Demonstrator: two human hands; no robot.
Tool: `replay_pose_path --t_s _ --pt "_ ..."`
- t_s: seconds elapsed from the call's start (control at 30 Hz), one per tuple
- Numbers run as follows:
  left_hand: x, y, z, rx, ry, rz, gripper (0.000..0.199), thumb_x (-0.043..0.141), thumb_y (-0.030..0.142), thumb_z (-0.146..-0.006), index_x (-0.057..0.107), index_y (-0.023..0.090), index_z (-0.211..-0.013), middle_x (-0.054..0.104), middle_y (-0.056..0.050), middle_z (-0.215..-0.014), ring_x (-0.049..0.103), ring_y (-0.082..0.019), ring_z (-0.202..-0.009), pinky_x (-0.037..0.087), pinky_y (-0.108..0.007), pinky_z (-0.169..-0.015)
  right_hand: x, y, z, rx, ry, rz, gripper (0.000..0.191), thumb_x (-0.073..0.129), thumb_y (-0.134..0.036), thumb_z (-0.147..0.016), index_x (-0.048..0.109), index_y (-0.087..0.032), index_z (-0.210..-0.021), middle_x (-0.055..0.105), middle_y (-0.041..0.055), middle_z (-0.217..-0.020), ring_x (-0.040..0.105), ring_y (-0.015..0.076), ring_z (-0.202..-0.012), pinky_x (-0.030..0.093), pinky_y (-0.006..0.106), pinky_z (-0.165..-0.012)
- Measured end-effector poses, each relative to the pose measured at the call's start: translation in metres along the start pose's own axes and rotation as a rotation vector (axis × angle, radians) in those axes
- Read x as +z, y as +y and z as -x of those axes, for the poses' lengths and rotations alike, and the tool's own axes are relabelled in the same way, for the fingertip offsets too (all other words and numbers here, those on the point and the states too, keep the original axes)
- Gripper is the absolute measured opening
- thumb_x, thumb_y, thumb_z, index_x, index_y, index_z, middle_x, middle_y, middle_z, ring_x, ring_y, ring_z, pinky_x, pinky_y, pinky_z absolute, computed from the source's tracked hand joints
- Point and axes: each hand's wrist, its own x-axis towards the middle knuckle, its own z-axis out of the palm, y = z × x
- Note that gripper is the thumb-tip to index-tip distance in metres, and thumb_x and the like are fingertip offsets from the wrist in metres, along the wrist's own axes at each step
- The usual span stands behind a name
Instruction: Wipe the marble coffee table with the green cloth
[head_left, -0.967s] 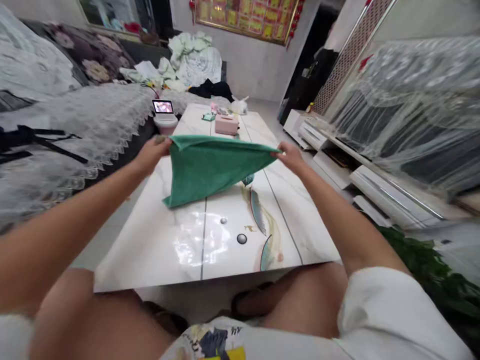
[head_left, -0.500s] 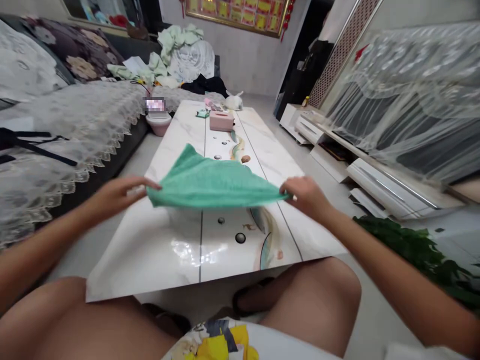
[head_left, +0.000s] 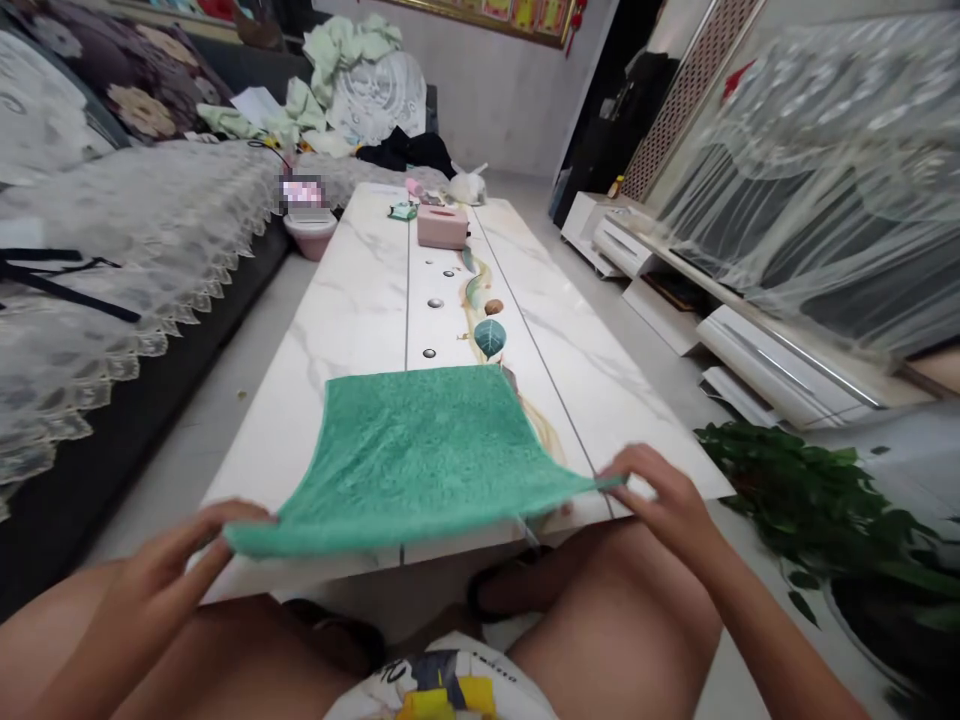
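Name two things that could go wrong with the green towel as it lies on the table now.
1. The green towel has its near edge past the rim of the table, pinched by the left hand and the right hand; if let go, that edge may droop or drag the towel off.
2. The tabletop looks glossy, so the cloth may slide when tugged.

No writing can be read with any certainty. The framed panel (head_left: 517, 12) on the far wall, at the top centre of the frame, shows yellow and red tiles too small to make out, and the print on the shirt (head_left: 442, 690) at the bottom edge carries a few blurred, illegible letters.
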Motion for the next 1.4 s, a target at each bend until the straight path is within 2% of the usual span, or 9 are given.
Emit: replay_pose_path --t_s 0.1,0.2,0.27,0.37,0.47,0.53,0.73,0.97,1.4 --pt "0.021 0.015 -0.078 -0.292 0.107 0.274 0.035 0.066 0.063 -0.077 0.071 0.029 -0.084 0.076 0.0 -0.091 0.071 -0.029 -0.094 0.06 -0.042 -0.088 0.015 0.029 -0.083 0.096 0.045 -0.02 0.035 0.068 -0.055 -0.095 0.072 -0.022 -0.083 0.069 0.0047 -0.083 0.064 0.0215 -0.08 0.054 0.035 -0.078" --pt "0.051 0.014 -0.14 -0.493 0.024 0.406 0.052 0.062 0.06 -0.075 0.07 0.015 -0.098 0.075 -0.012 -0.1 0.069 -0.031 -0.096 0.058 -0.05 -0.097 0.047 0.048 -0.15 0.214 0.061 0.067 0.038 0.064 -0.055 -0.094 0.075 -0.019 -0.101 0.074 0.0092 -0.098 0.067 0.0251 -0.092 0.055 0.041 -0.089" --pt "0.07 0.011 -0.155 -0.532 0.114 0.327 0.061 0.056 0.051 -0.079 0.067 0.008 -0.121 0.07 -0.021 -0.124 0.065 -0.037 -0.114 0.051 -0.06 -0.106 0.076 0.044 -0.165 0.253 0.077 0.173 0.044 0.056 -0.05 -0.099 0.073 -0.018 -0.123 0.073 0.0148 -0.119 0.066 0.0294 -0.111 0.053 0.048 -0.1" --pt "0.101 0.013 -0.137 -0.323 0.211 0.119 0.066 0.048 0.042 -0.089 0.056 0.009 -0.145 0.053 -0.021 -0.155 0.045 -0.035 -0.147 0.028 -0.055 -0.127 0.124 0.022 -0.144 0.183 -0.021 0.339 0.057 0.045 -0.047 -0.106 0.057 -0.02 -0.154 0.054 0.0159 -0.157 0.046 0.0328 -0.146 0.04 0.054 -0.118" --pt "0.131 0.023 -0.112 0.043 -0.1 -0.196 0.064 0.044 0.044 -0.097 0.056 0.013 -0.151 0.045 -0.017 -0.165 0.037 -0.035 -0.155 0.027 -0.055 -0.129 0.161 0.0 -0.116 0.17 -0.298 0.485 0.067 0.046 -0.055 -0.106 0.038 -0.031 -0.168 0.025 0.0083 -0.176 0.019 0.0386 -0.162 0.026 0.064 -0.126" --pt "0.146 0.028 -0.108 0.118 -0.321 -0.375 0.064 0.043 0.044 -0.102 0.048 0.017 -0.16 0.034 -0.014 -0.172 0.03 -0.035 -0.159 0.026 -0.058 -0.128 0.175 -0.003 -0.113 0.214 -0.453 0.539 0.071 0.046 -0.061 -0.105 0.031 -0.038 -0.17 0.013 0.0045 -0.179 0.009 0.0439 -0.163 0.019 0.073 -0.124" --pt "0.158 0.022 -0.149 0.199 -0.523 -0.57 0.065 0.038 0.051 -0.109 0.032 0.026 -0.169 0.014 -0.01 -0.177 0.016 -0.032 -0.164 0.019 -0.06 -0.13 0.181 0.024 -0.165 0.206 -0.555 0.527 0.068 0.032 -0.068 -0.108 0.019 -0.046 -0.172 0.001 0.0011 -0.18 0.001 0.0458 -0.163 0.014 0.08 -0.121" --pt "0.168 0.015 -0.196 0.202 -0.522 -0.583 0.06 0.032 0.043 -0.112 0.03 0.026 -0.169 0.015 -0.007 -0.177 0.017 -0.029 -0.164 0.017 -0.057 -0.132 0.194 0.047 -0.228 0.177 -0.535 0.496 0.062 0.025 -0.055 -0.112 0.019 -0.041 -0.173 0.005 0.0025 -0.18 0.002 0.0409 -0.164 0.012 0.077 -0.124" --pt "0.207 0.003 -0.329 0.08 -0.449 -0.581 0.061 0.023 0.035 -0.111 0.026 0.019 -0.17 0.018 -0.013 -0.177 0.017 -0.03 -0.164 0.018 -0.06 -0.13 0.225 0.091 -0.35 0.26 -0.393 0.446 0.062 0.016 -0.042 -0.114 0.021 -0.025 -0.174 0.01 0.0077 -0.179 0.005 0.0318 -0.166 0.009 0.069 -0.129"
